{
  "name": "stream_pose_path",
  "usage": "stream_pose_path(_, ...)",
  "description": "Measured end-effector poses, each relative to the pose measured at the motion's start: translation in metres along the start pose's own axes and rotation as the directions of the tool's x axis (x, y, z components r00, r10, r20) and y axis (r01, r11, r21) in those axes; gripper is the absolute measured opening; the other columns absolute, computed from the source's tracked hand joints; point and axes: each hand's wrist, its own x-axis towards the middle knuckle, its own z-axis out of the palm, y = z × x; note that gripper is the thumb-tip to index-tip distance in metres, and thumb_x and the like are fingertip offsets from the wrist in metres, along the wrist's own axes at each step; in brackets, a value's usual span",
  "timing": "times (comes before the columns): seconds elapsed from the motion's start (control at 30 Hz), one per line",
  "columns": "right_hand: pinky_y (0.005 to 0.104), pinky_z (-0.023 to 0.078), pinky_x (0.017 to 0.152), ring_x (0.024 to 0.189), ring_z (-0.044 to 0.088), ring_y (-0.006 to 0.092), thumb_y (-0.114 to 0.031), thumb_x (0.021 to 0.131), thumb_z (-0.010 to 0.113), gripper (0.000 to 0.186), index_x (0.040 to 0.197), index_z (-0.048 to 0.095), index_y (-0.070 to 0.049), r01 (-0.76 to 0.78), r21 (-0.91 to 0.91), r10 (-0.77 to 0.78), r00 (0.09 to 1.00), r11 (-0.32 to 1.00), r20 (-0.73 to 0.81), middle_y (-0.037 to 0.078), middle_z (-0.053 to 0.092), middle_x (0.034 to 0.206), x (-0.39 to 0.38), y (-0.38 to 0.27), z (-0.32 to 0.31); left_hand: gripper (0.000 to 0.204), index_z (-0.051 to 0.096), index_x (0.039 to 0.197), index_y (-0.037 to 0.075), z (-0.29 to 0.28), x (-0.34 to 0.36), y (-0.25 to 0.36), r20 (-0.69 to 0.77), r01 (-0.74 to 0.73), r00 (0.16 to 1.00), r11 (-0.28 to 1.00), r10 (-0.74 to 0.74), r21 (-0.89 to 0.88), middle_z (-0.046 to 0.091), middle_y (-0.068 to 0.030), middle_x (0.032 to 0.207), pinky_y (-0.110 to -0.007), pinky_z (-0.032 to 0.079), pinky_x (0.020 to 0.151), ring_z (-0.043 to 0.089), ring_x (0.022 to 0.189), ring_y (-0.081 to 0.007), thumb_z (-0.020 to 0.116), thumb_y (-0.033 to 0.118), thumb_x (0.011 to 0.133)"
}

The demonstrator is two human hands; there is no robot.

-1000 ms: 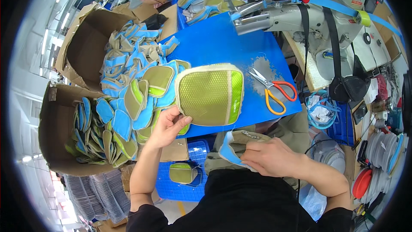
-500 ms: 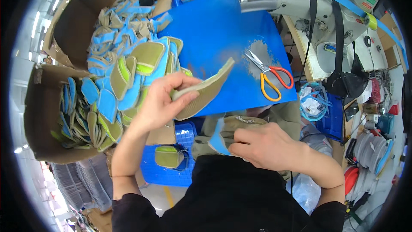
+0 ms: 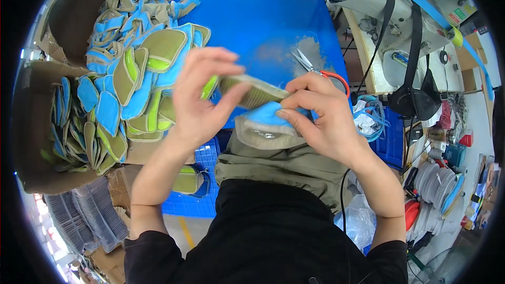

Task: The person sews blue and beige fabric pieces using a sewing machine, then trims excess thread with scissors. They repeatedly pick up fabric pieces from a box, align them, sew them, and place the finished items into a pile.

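— What is the person holding over there?

— A padded olive-and-lime panel [image 3: 252, 90], edge-on and tilted, above the near edge of the blue tabletop [image 3: 252, 16]. The left hand [image 3: 202, 97] is gripping its left end, fingers curled over the top. The right hand [image 3: 321, 113] is pinching its right end and also clutching a blue-and-tan fabric piece [image 3: 265, 126] just beneath it.

— Anything that could go wrong?

— I'd judge the lower piece could be slipping out of line with the panel, since the right hand is managing both at once. The orange-handled scissors [image 3: 326, 71] are lying right behind those knuckles, too; a careless swing back could be catching a blade.

— Different from a second ago?

— Yes. The panel was lying flat on the tabletop under the left hand then, and the right hand was down at the lap. The heap of cut panels [image 3: 137, 79] at the left edge is looking unchanged.
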Motion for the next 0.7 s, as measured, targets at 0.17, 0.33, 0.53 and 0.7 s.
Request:
stream_pose_path(0.17, 0.0368, 0.049, 0.068, 0.083, 0.064, 0.0278, -0.003, 0.081, 0.082, 0.012, 0.088, 0.073, -0.002, -0.058, 0.067, 0.063, 0.996, 0.996, -0.067, 0.012, 0.067, 0.102, -0.003, -0.001, 0.004, 0.020, 0.074, 0.105, -0.003, -0.005, -0.023, 0.007, 0.444, 0.441, 0.848, 0.851, -0.290, -0.286, 0.075, -0.0169, 0.106, -0.035, 0.054, 0.087, 0.071, 0.100, -0.0280, 0.062, 0.013, 0.100)
stream_pose_path(0.33, 0.0365, 0.049, 0.068, 0.082, 0.065, 0.0276, -0.003, 0.081, 0.082, 0.012, 0.088, 0.072, -0.001, -0.021, 0.015, 0.022, 0.998, 1.000, -0.053, 0.013, 0.067, 0.102, 0.001, -0.010, 0.010, 0.046, 0.065, 0.133, -0.003, 0.028, -0.021, -0.037, 0.813, 0.780, 0.540, 0.492, -0.218, -0.387, 0.071, -0.0158, 0.122, -0.033, 0.046, 0.102, 0.063, 0.117, -0.0208, 0.054, 0.031, 0.105)
stream_pose_path(0.53, 0.0379, 0.050, 0.069, 0.084, 0.065, 0.0296, -0.003, 0.081, 0.081, 0.012, 0.088, 0.072, -0.001, -0.093, 0.039, 0.096, 0.992, 0.995, -0.080, 0.014, 0.066, 0.102, -0.009, -0.011, 0.006, 0.034, 0.074, 0.116, -0.002, 0.026, -0.014, -0.043, 0.897, 0.899, 0.395, 0.285, -0.198, -0.333, 0.073, -0.0083, 0.106, -0.029, 0.049, 0.091, 0.064, 0.101, -0.0128, 0.074, 0.026, 0.095)
stream_pose_path(0.7, 0.0391, 0.050, 0.070, 0.084, 0.065, 0.0306, -0.004, 0.081, 0.081, 0.011, 0.088, 0.073, -0.002, -0.114, 0.026, 0.116, 0.991, 0.993, -0.066, 0.013, 0.066, 0.101, -0.015, -0.013, 0.001, 0.017, 0.073, 0.090, 0.002, -0.009, 0.007, -0.007, 0.748, 0.739, 0.585, 0.585, -0.312, -0.334, 0.065, 0.0020, 0.082, -0.023, 0.039, 0.062, 0.054, 0.072, -0.0050, 0.083, 0.015, 0.086)
